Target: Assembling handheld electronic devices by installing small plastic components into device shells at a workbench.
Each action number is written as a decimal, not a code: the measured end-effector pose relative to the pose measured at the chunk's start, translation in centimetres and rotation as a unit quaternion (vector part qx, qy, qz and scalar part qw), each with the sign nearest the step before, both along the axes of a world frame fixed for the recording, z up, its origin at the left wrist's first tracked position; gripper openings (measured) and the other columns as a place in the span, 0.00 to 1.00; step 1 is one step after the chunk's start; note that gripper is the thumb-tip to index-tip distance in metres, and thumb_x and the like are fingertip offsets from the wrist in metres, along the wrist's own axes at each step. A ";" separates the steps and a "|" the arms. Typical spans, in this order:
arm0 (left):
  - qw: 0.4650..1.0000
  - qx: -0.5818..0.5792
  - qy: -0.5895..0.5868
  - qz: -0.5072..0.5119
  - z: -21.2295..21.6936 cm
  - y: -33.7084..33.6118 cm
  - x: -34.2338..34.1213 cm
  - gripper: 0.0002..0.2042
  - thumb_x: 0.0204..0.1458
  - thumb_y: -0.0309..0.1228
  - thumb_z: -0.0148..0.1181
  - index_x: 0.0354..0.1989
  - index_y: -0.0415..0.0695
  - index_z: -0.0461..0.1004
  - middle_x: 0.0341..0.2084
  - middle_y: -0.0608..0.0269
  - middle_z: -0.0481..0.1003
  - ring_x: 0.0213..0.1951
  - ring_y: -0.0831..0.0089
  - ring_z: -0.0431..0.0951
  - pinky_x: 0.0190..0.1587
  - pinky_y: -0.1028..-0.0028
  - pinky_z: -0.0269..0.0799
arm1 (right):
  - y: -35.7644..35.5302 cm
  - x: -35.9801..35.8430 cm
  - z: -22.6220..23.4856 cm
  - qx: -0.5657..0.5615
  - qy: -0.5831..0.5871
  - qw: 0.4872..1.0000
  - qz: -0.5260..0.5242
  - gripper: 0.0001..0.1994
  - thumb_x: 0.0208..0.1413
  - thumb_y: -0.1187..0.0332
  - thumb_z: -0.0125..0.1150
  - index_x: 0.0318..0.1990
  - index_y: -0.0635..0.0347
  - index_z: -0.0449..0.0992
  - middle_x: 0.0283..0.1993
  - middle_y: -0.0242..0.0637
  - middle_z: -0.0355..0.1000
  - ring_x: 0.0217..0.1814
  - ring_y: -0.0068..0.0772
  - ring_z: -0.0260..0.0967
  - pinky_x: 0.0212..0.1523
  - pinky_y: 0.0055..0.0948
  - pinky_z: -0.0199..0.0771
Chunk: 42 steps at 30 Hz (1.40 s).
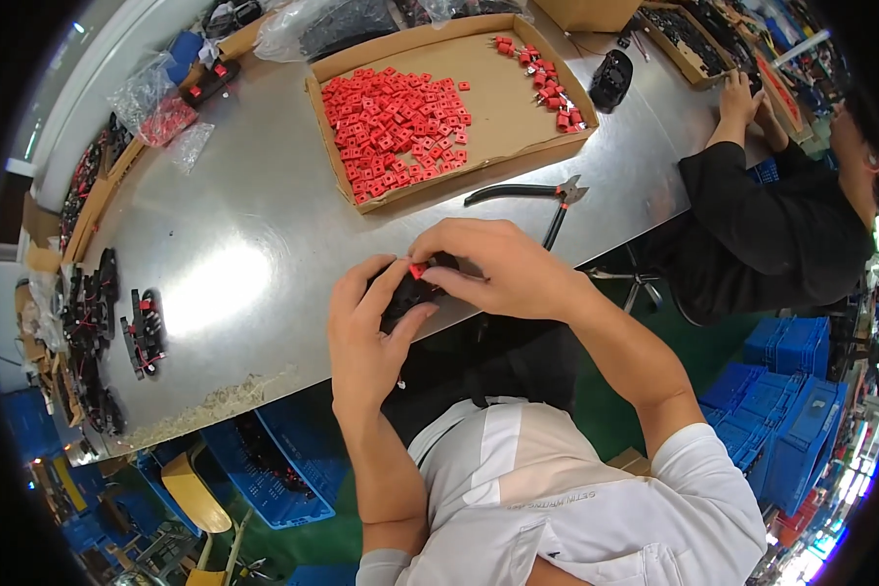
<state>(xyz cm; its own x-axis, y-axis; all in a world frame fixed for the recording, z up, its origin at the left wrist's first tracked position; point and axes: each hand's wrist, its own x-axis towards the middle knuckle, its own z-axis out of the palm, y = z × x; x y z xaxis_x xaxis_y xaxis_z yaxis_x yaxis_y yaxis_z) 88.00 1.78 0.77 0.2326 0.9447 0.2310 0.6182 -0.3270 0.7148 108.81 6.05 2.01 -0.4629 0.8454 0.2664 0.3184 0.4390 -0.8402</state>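
Left hand [366, 327] gripping a black part [398, 301] at the table's [293, 337] near edge, right hand [506, 262] pinching a red piece [417, 271] against it, pliers [567, 191] lying between hands and cardboard tray [503, 117].

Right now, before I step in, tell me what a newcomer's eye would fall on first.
Probably the heap of red square pieces in the left part of the cardboard tray. Next, the left hand and right hand at the table's near edge, around a black part, with a red piece at the right fingertips.
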 end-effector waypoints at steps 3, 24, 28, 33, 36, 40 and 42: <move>1.000 -0.010 -0.024 0.018 -0.2 -0.3 0.2 0.27 0.40 0.22 0.73 0.54 0.42 0.78 0.51 0.56 0.74 0.53 0.59 0.74 0.54 0.67 0.71 | -0.3 0.2 0.3 0.024 -0.038 0.999 0.016 0.07 0.55 0.75 0.64 0.41 0.62 0.76 0.43 0.40 0.75 0.42 0.44 0.74 0.42 0.34 0.76; 0.999 0.013 -0.038 0.017 -2.6 -1.0 -1.4 0.27 0.39 0.28 0.75 0.53 0.46 0.79 0.50 0.57 0.75 0.50 0.55 0.73 0.53 0.62 0.71 | -1.2 -1.6 -1.3 0.111 -0.166 0.979 0.042 0.06 0.52 0.74 0.66 0.38 0.61 0.77 0.46 0.40 0.69 0.45 0.44 0.71 0.45 0.39 0.74; 0.999 0.011 -0.043 0.019 -2.9 -1.1 -1.5 0.26 0.39 0.27 0.75 0.53 0.46 0.79 0.50 0.58 0.75 0.49 0.55 0.73 0.53 0.62 0.71 | -1.3 -1.7 -1.5 0.105 -0.164 0.980 0.043 0.06 0.52 0.74 0.66 0.37 0.61 0.77 0.46 0.40 0.69 0.43 0.45 0.71 0.44 0.39 0.74; 0.999 0.004 -0.032 0.018 -2.7 -0.7 -1.5 0.26 0.39 0.22 0.74 0.52 0.43 0.79 0.50 0.56 0.75 0.52 0.58 0.75 0.54 0.65 0.72 | -1.3 -1.6 -2.1 0.136 -0.158 0.978 0.030 0.06 0.51 0.74 0.66 0.37 0.61 0.76 0.46 0.40 0.69 0.43 0.45 0.71 0.45 0.39 0.74; 0.999 0.003 -0.033 0.016 -2.9 -0.4 -1.6 0.26 0.38 0.22 0.74 0.52 0.43 0.79 0.50 0.56 0.75 0.52 0.58 0.74 0.54 0.65 0.72 | -0.9 -1.6 -2.2 0.121 -0.146 0.981 0.035 0.06 0.51 0.74 0.66 0.37 0.62 0.77 0.46 0.40 0.69 0.44 0.45 0.71 0.45 0.40 0.74; 0.999 0.005 -0.039 0.013 -3.3 -0.1 -1.6 0.27 0.39 0.27 0.75 0.52 0.45 0.79 0.50 0.58 0.75 0.50 0.55 0.73 0.53 0.62 0.71 | -0.5 -1.5 -1.8 0.099 -0.163 0.980 0.053 0.07 0.49 0.74 0.67 0.36 0.62 0.77 0.47 0.41 0.70 0.46 0.46 0.71 0.46 0.40 0.73; 0.999 0.001 -0.040 0.012 -3.3 0.1 -1.6 0.27 0.39 0.27 0.75 0.52 0.45 0.79 0.50 0.58 0.75 0.50 0.55 0.73 0.53 0.62 0.71 | -0.3 -1.4 -1.8 0.116 -0.183 0.975 0.056 0.08 0.49 0.74 0.67 0.36 0.62 0.77 0.47 0.41 0.70 0.47 0.46 0.71 0.47 0.41 0.73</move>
<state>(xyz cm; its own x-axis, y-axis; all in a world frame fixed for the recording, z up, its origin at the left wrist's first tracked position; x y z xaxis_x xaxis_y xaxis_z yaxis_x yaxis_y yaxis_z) 86.41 1.90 -2.57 0.1914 0.9492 0.2496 0.5668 -0.3145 0.7615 107.38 5.72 0.23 -0.6485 0.7210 0.2439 0.5176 0.6527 -0.5533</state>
